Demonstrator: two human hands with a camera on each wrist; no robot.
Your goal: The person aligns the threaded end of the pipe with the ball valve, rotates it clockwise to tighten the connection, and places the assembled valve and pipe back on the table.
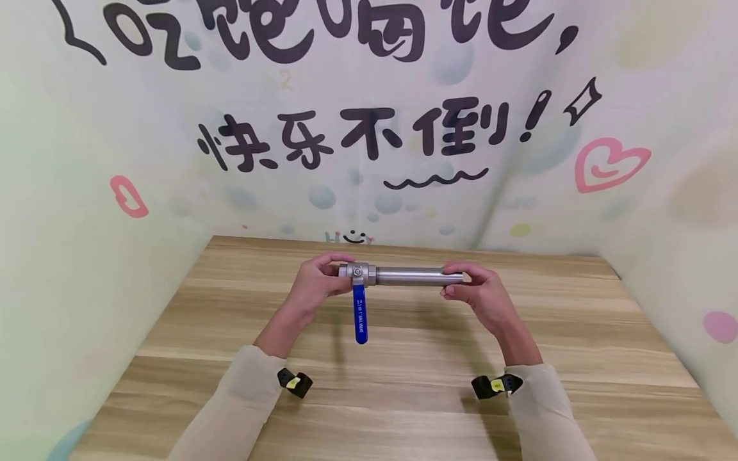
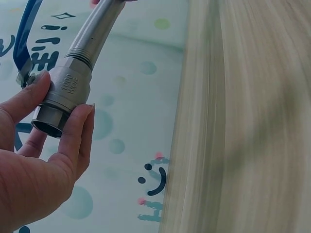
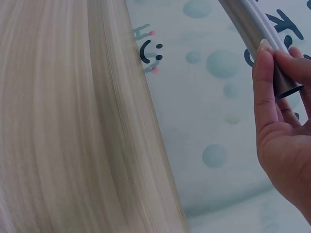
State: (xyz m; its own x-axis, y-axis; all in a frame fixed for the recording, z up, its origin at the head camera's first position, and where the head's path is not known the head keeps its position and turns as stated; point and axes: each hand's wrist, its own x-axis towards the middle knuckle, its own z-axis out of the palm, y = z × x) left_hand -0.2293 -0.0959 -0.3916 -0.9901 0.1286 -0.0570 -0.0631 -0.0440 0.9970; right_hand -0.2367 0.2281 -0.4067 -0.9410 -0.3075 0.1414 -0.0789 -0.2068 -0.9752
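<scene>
A metal ball valve [image 1: 362, 274] with a blue lever handle [image 1: 360, 314] is joined to a straight steel pipe [image 1: 412, 276]; some thread shows at the joint in the left wrist view. My left hand [image 1: 314, 282] grips the valve body [image 2: 68, 87] by its open end, thumb on one side and fingers on the other. At the pipe's far end, my right hand [image 1: 483, 294] pinches the pipe [image 3: 257, 29] between thumb and fingers. Valve and pipe are held level above the table, and the lever points toward me.
Below the hands lies a wood-grain table [image 1: 398, 397], with shadows of the arms on it. A printed cloth backdrop [image 1: 346, 211] with black characters stands along its back edge. Black straps with yellow labels [image 1: 497, 385] sit at both wrists.
</scene>
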